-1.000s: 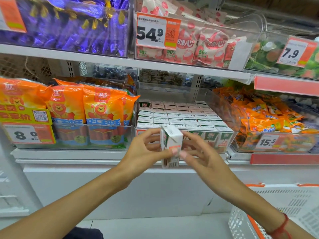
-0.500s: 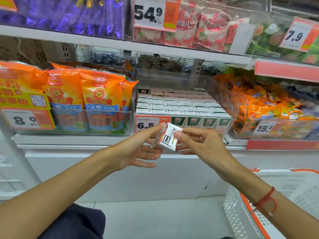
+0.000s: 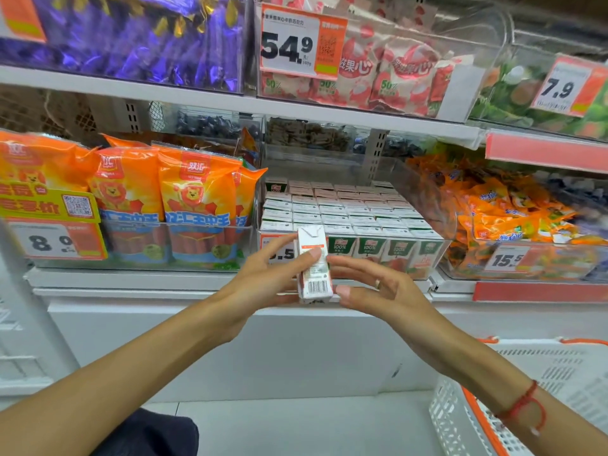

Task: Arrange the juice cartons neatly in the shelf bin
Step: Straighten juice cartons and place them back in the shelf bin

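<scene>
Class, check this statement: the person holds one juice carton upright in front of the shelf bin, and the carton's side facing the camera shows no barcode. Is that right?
Not quite. The head view shows a barcode on the lower part of the juice carton facing the camera. The rest holds: the left hand holds it upright in front of the shelf bin, with the right hand beside it.

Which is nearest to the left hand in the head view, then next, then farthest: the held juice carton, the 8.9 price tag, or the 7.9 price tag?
From the left hand:
1. Held juice carton, pinched in its fingers, in front of the bin.
2. 8.9 price tag, lower shelf, far left.
3. 7.9 price tag, upper shelf, far right.
</scene>
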A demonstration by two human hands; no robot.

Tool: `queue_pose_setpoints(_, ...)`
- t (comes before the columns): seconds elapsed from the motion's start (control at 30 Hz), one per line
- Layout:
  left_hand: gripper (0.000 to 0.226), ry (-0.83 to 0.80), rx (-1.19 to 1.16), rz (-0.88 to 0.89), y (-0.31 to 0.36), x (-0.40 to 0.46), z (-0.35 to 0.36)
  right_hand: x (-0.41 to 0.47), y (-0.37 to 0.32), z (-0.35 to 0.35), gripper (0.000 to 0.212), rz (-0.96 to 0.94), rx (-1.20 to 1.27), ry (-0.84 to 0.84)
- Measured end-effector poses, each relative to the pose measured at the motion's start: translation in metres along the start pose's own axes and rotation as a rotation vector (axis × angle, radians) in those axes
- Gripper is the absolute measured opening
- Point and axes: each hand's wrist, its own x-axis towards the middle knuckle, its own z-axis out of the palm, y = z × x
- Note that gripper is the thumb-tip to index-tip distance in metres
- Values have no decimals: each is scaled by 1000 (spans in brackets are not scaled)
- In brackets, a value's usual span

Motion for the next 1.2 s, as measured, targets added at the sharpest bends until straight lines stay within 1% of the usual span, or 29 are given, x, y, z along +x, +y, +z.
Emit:
queue_pose_setpoints(0.1,62,49,-55,84,3,1,4,3,2,-2,37,33,165,113)
queue_pose_setpoints(0.13,65,34,-54,88,4,1,5,4,2,-2,36,35,146,145)
queue_pose_setpoints(0.2,62,-76,-21,77,4,0,8,6,1,-2,38,11,24,207)
queue_pose_setpoints(0.27,55,-202,10,55,3,-1,9,6,-2,-5,53,-15,-62,254)
queue_pose_setpoints(0.33,46,-289,2,42,2,-1,8,6,-5,-11,68,-22,-110,216)
queue_pose_setpoints(0.37,44,-318,11,32,3,-2,8,5,-5,-12,72,-25,-136,177)
queue_pose_setpoints(0.4,45,-342,29,22,3,-2,7,5,-6,-13,71,-30,-165,141)
queue_pose_setpoints(0.47,44,-383,66,15,6,-3,6,5,-8,-13,59,-82,-208,106)
queue_pose_setpoints(0.53,43,-391,122,30,11,-5,5,5,-11,-12,48,-172,-206,136)
queue_pose_setpoints(0.57,46,-362,167,60,15,-4,4,6,-12,-11,46,-213,-201,162)
queue_pose_setpoints(0.63,50,-217,228,182,20,2,1,11,-15,-10,46,-267,-179,217)
queue_pose_setpoints(0.67,49,-101,258,275,22,7,-2,15,-16,-10,46,-286,-164,248)
queue_pose_setpoints(0.7,45,60,333,389,24,14,-8,20,-18,-11,46,-307,-153,284)
queue_pose_setpoints(0.73,39,253,478,520,25,19,-16,26,-20,-13,45,-331,-151,322)
queue_pose_setpoints(0.77,34,442,681,659,28,25,-26,34,-22,-14,45,-355,-160,359)
queue_pose_setpoints(0.8,31,577,889,786,31,30,-37,44,-25,-17,44,-377,-179,395)
queue_pose_setpoints(0.83,31,650,1067,880,31,38,-49,55,-27,-20,42,-397,-198,425)
queue_pose_setpoints(0.87,35,680,1205,925,30,46,-59,67,-29,-22,40,-415,-208,447)
queue_pose_setpoints(0.9,40,686,1302,920,27,53,-68,81,-31,-24,39,-428,-212,455)
queue_pose_setpoints(1.0,49,712,1443,830,13,71,-83,127,-32,-26,40,-456,-314,426)
queue_pose_setpoints(1.1,53,748,1520,838,-1,80,-88,172,-26,-26,43,-459,-477,381)
queue_pose_setpoints(1.2,52,787,1503,881,-6,84,-89,214,-15,-24,47,-468,-638,361)
